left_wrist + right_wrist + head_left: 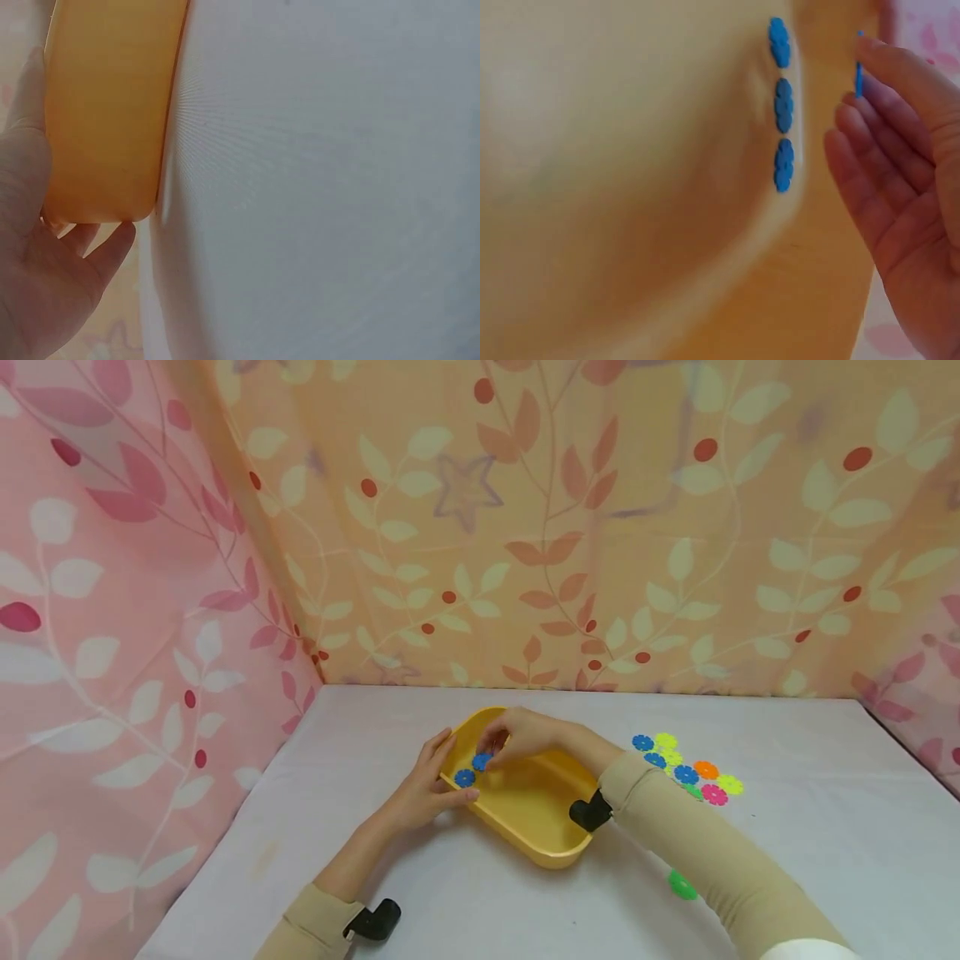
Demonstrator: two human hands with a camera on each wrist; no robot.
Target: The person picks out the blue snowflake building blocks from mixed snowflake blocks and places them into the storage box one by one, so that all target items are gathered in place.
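Observation:
A yellow plastic tray [528, 789] with rounded corners lies slantwise on the table. My left hand [420, 789] holds its left end, the thumb along the near rim and the fingers round the end wall; the left wrist view shows those fingers against the tray's outer wall [112, 120]. Over the inside of the tray, my right hand [521, 732] pinches a thin blue flower-shaped disc [859, 67], seen edge-on in the right wrist view. Several more blue flower discs [784, 105] form a row along the tray's end there.
Right of the tray, flower discs in blue, yellow, orange, pink and green lie in a loose cluster, an orange disc [706, 770] among them. One green disc [682, 885] lies apart, partly behind the right sleeve. Floral curtains [555, 527] stand behind and beside the white table [360, 727].

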